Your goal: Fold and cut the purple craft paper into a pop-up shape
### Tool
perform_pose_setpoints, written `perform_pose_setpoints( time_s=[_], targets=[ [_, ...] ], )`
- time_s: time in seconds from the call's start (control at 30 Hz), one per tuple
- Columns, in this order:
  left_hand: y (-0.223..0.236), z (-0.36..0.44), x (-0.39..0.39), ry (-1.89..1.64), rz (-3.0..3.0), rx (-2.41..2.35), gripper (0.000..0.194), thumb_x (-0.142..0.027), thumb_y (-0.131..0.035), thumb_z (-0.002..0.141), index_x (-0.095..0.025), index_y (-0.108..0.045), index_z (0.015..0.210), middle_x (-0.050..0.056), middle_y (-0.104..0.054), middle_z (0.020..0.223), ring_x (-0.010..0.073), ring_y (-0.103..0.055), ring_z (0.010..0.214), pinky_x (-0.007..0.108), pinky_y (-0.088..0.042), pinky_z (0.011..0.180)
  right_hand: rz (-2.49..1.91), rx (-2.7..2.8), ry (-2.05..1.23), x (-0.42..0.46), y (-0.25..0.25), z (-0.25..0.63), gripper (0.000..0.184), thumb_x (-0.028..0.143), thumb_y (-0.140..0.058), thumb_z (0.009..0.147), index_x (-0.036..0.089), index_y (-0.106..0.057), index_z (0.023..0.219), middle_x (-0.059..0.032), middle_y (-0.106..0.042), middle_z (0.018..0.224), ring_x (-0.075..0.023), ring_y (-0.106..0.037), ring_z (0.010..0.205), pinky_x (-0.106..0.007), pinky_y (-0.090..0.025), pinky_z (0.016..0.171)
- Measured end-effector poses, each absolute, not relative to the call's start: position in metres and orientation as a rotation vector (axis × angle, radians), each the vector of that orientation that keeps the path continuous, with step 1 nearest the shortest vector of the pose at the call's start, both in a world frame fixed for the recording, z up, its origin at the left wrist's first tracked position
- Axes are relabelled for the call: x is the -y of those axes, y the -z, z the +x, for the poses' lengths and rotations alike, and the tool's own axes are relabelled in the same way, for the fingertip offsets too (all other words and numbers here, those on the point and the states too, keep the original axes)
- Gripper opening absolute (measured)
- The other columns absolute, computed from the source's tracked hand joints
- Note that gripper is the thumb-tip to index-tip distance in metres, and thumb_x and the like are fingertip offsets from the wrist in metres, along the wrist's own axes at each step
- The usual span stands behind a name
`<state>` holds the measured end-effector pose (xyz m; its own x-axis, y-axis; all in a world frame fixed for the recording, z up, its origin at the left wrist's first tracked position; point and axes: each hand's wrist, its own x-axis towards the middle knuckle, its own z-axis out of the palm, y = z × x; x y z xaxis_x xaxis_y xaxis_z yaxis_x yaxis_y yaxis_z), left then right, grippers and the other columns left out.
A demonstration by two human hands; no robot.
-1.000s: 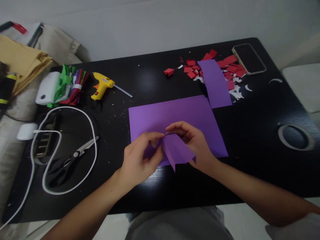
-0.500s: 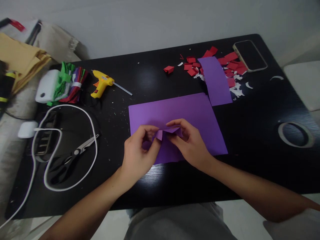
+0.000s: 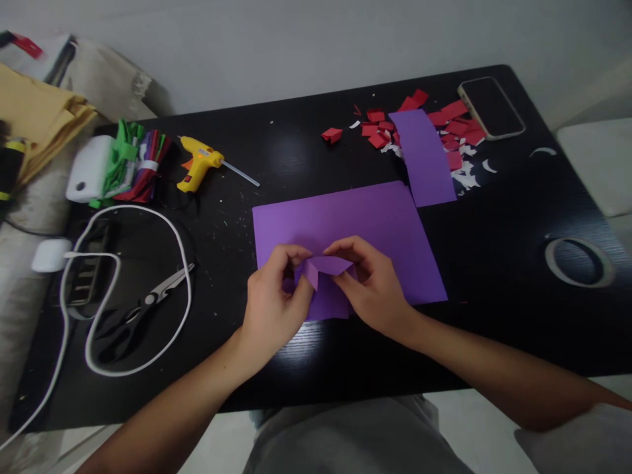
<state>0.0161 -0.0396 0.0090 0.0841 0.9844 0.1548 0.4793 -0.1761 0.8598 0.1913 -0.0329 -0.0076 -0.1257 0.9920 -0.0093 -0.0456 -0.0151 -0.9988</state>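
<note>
A small folded piece of purple paper (image 3: 330, 265) is pinched between both my hands, its creased faces turned up toward me. My left hand (image 3: 279, 289) grips its left end between thumb and fingers. The right end sits in my right hand (image 3: 372, 283), thumb below and fingers above. Under my hands a large purple sheet (image 3: 355, 210) lies flat on the black table. A purple strip (image 3: 427, 161) rests on its own beyond the sheet's far right corner. My fingers hide parts of the folded piece.
Red paper pieces (image 3: 459, 126) and white scraps lie behind the strip, beside a phone (image 3: 492, 107). A tape roll (image 3: 579, 263) is at right. On the left are a yellow glue gun (image 3: 197, 164), scissors (image 3: 148, 306), a looped white cable (image 3: 185, 263) and bundled green sticks (image 3: 123, 161).
The folded purple piece has opened out and tilted, showing more of its upper face and crease. Both hands stay in nearly the same place. The whole view has shifted slightly.
</note>
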Motion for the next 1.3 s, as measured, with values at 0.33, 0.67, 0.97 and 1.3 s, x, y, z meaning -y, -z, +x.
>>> perform_pose_setpoints(
  time_s=[0.33,0.67,0.97,1.3],
  targets=[
    [-0.010,0.014,0.038,-1.080,1.719,-1.374,0.019,-0.013,-0.064,0.094,-0.021,-0.064,0.111,-0.002,-0.068,0.084,0.0093,-0.064,0.071,0.020,-0.053,0.067,-1.064,1.229,-1.365,0.029,0.006,0.193,0.013,0.022,-0.074,0.093,0.026,-0.073,0.105,-0.0009,-0.078,0.099,-0.0166,-0.074,0.094,-0.032,-0.059,0.085],
    [-0.018,0.009,0.027,-1.106,1.283,-1.055,0.018,-0.010,-0.064,0.093,-0.022,-0.074,0.102,0.002,-0.075,0.090,0.0116,-0.070,0.076,0.020,-0.056,0.066,-0.932,1.047,-1.627,0.014,0.002,0.204,0.015,0.027,-0.083,0.085,0.029,-0.083,0.099,-0.0007,-0.083,0.106,-0.0188,-0.077,0.103,-0.035,-0.061,0.096],
    [-0.017,-0.004,0.027,-1.056,1.774,-1.172,0.032,-0.004,-0.063,0.086,-0.022,-0.073,0.110,0.003,-0.075,0.094,0.0134,-0.065,0.075,0.026,-0.057,0.069,-0.976,0.924,-1.769,0.016,-0.005,0.207,0.022,0.028,-0.067,0.087,0.026,-0.084,0.101,-0.0044,-0.083,0.107,-0.0232,-0.076,0.101,-0.039,-0.062,0.087],
    [-0.018,-0.008,0.029,-1.052,1.892,-1.170,0.034,-0.016,-0.065,0.095,-0.021,-0.066,0.128,0.005,-0.075,0.105,0.0159,-0.071,0.091,0.029,-0.060,0.082,-1.085,1.100,-1.521,0.019,-0.005,0.202,0.023,0.028,-0.088,0.082,0.026,-0.079,0.103,-0.0025,-0.083,0.105,-0.0191,-0.079,0.102,-0.036,-0.065,0.095]
  ],
)
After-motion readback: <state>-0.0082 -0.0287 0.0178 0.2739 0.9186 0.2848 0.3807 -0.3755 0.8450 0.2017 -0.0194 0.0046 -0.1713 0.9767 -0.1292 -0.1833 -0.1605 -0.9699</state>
